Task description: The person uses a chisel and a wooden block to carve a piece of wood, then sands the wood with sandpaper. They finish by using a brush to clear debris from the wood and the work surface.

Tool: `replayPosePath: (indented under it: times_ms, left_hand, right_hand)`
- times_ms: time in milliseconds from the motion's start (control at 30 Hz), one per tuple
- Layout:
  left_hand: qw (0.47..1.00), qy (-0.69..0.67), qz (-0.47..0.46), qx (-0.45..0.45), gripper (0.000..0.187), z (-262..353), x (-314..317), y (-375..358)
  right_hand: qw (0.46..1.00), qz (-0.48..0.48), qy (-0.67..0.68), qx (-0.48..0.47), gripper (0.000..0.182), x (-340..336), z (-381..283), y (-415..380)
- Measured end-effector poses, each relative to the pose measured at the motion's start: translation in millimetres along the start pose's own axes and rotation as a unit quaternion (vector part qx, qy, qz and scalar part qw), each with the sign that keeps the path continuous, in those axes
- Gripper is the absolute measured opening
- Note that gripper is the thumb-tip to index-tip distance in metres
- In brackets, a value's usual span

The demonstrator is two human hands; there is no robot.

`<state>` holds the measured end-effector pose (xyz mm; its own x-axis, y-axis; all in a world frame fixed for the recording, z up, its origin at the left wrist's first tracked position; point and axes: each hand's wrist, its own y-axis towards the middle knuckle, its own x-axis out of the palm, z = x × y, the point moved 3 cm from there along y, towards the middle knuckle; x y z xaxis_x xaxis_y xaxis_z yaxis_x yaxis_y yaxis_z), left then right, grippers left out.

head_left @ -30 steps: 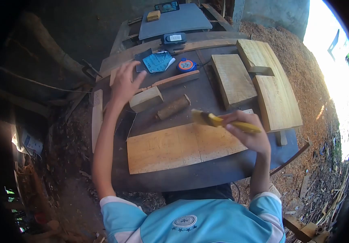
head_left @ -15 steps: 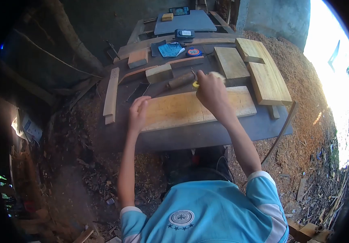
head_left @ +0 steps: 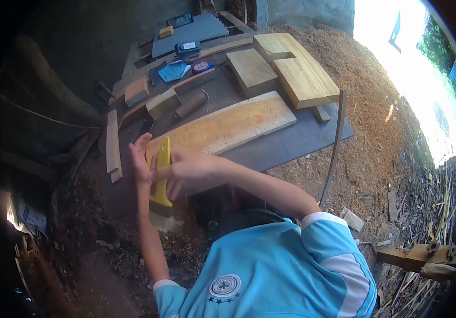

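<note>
My right hand [head_left: 189, 165] is closed around the yellow handle of a brush [head_left: 161, 175], whose pale bristles point down past the table's front edge. My left hand [head_left: 142, 159] is right beside it, fingers stretched out and palm turned toward the brush. Both hands are at the left end of a long, light wooden board [head_left: 238, 124] lying flat on the dark table, and they hide that end of it. Faint lines run across the board's top. Behind it lies a brown cylindrical piece [head_left: 192, 104], close to a short wooden block [head_left: 163, 103].
Thick wooden blocks [head_left: 307, 82] stand at the table's right. A narrow wooden strip [head_left: 113, 146] lies on the left. Farther back are a tape measure [head_left: 202, 66], blue sandpaper [head_left: 174, 71] and a phone [head_left: 180, 20]. Sawdust [head_left: 376, 116] covers the ground at right.
My right hand has swung left and toward me from above the board, bringing the brush beside my left hand. The left hand's fingers are now raised. The view has shifted, moving the table up and left.
</note>
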<state>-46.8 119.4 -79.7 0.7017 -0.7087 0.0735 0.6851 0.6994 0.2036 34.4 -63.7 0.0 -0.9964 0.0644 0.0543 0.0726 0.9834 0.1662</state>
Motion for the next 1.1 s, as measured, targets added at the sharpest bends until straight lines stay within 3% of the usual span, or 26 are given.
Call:
replayPosePath:
  times_ms: [33,67,100,133,233,267,300,367,400,433,467,533,600,633,767,800,833,867,900,967,1033,1100]
  left_hand:
    - [1.0,-0.01,0.0,-0.017,0.067,-2,3,-7]
    - [0.999,0.035,0.003,0.009,0.065,1,5,-11]
    - [0.997,0.073,-0.007,0.014,0.063,0,6,-19]
    - [0.993,0.112,-0.017,0.025,0.06,1,5,-24]
    - [0.949,0.29,-0.035,0.12,0.048,3,3,-29]
    - [0.933,0.331,-0.052,0.132,0.047,8,7,-30]
    - [0.915,0.37,-0.074,0.142,0.046,10,10,-31]
    - [0.946,0.295,-0.063,0.121,0.046,7,9,-29]
    - [0.957,0.261,-0.059,0.112,0.046,8,9,-31]
    - [0.967,0.225,-0.056,0.104,0.046,7,9,-32]
    - [0.956,0.259,-0.069,0.117,0.047,2,5,-30]
    - [0.949,0.28,-0.08,0.121,0.048,1,2,-29]
    - [0.948,0.286,-0.085,0.115,0.047,2,5,-32]
    - [0.95,0.28,-0.083,0.109,0.045,5,6,-33]
    - [0.926,0.347,-0.113,0.098,0.038,4,1,-32]
    - [0.901,0.398,-0.119,0.125,0.024,9,4,-34]
    - [0.882,0.435,-0.122,0.132,0.024,16,9,-34]
    - [0.863,0.47,-0.125,0.137,0.024,24,15,-35]
    - [0.843,0.504,-0.128,0.141,0.024,31,21,-35]
    - [0.81,0.541,-0.17,0.152,0.027,36,38,-27]
    - [0.792,0.548,-0.205,0.175,0.029,42,62,-19]
    - [0.815,0.5,-0.219,0.194,0.037,29,87,-13]
  right_hand:
    - [0.996,0.029,0.081,0.032,0.012,3,5,-9]
    - [0.981,0.059,-0.181,-0.028,0.014,-14,14,-17]
    - [0.955,0.138,-0.259,0.04,0.014,-34,30,-36]
    - [0.977,0.154,-0.108,0.099,0.015,-59,32,-61]
    - [0.894,0.344,-0.252,0.139,0.02,-137,-8,-137]
    - [0.833,0.413,-0.351,0.111,0.015,-151,-23,-158]
    - [0.727,0.414,-0.525,0.157,0.009,-149,-45,-167]
    - [0.59,0.4,-0.658,0.243,0.008,-135,-35,-166]
    - [0.609,0.366,-0.649,0.272,0.011,-116,-28,-151]
    - [0.655,0.302,-0.652,0.233,0.011,-96,-3,-134]
    - [0.665,0.247,-0.668,0.224,0.012,-66,18,-112]
    - [0.785,0.148,-0.593,0.101,0.019,13,8,-75]
    - [0.948,0.009,-0.313,-0.051,0.034,60,3,-42]
    - [0.983,-0.015,-0.172,-0.069,0.034,69,-1,-30]
    - [0.98,0.13,-0.143,-0.04,0.018,24,44,-30]
    - [0.972,0.172,-0.159,-0.011,0.017,-8,28,-49]
    - [0.956,0.234,-0.173,0.044,0.018,-37,21,-69]
    - [0.918,0.313,-0.227,0.091,0.017,-69,25,-89]
    - [0.845,0.418,-0.331,0.047,0.019,-93,8,-114]
    - [0.756,0.505,-0.413,0.047,0.017,-124,-34,-145]
    - [0.794,0.543,-0.274,-0.016,0.013,-142,-45,-158]
    - [0.824,0.543,-0.087,-0.14,0.012,-154,-31,-152]
